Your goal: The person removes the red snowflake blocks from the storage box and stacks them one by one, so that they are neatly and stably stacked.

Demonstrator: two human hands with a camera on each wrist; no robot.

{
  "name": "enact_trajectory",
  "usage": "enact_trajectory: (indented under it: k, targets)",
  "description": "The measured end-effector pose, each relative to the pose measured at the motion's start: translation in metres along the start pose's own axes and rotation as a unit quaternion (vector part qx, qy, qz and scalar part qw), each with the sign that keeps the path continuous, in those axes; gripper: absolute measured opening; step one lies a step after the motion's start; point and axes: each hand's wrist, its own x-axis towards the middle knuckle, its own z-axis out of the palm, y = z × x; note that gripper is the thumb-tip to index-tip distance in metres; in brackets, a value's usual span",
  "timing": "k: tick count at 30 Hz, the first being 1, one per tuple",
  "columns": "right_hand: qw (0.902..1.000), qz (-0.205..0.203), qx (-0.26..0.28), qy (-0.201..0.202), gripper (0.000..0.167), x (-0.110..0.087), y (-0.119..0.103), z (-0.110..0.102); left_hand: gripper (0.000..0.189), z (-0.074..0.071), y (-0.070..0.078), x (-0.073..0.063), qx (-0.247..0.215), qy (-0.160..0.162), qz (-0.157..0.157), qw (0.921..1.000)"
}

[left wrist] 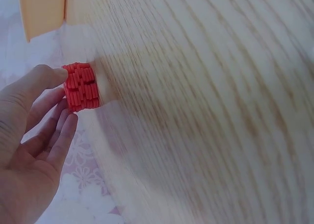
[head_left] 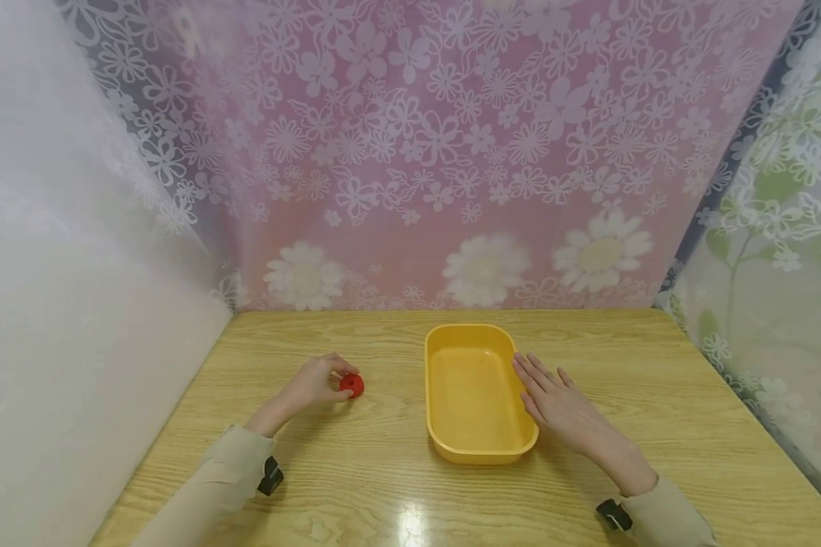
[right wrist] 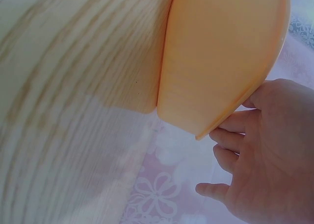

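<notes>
A small red toy wheel (head_left: pixel 352 386) with a dark hole in its middle stands on the wooden table, left of a yellow plastic basin. My left hand (head_left: pixel 317 381) pinches it between the thumb and fingers. Blocky ridges cover the wheel's outer side (left wrist: pixel 82 87) in the left wrist view, where the left thumb lies against its edge. The yellow basin (head_left: pixel 429 395) has rounded corners and holds nothing. Along its right rim rests my right hand (head_left: pixel 559 406), fingers fairly straight; in the right wrist view the fingertips are right at the basin's rim (right wrist: pixel 230 109).
The wood-grain table (head_left: pixel 383 494) reaches back to a pink flowered curtain (head_left: pixel 410 152). A whitish sheet (head_left: pixel 75 266) hangs at the left, and a green-and-white flowered one (head_left: pixel 780 289) at the right. Dark straps (head_left: pixel 271 476) sit on both sleeves.
</notes>
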Motion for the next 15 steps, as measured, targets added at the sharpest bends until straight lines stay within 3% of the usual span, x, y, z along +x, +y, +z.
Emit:
enact_trajectory:
  k: [6, 10, 15]
  targets:
    - [0.9996, -0.015, -0.005, 0.023, 0.055, -0.001, 0.005, 0.008, 0.034, 0.000, -0.002, -0.001, -0.003, 0.001, 0.001, 1.0000]
    - [1.0000, 0.001, 0.007, 0.002, 0.055, 0.001, 0.000, 0.002, 0.032, -0.002, -0.003, 0.000, -0.029, 0.006, -0.011, 0.9995]
    - [0.9994, 0.015, 0.008, -0.029, 0.055, 0.003, -0.003, -0.006, 0.025, -0.005, 0.002, 0.002, -0.067, 0.047, -0.010, 0.9966]
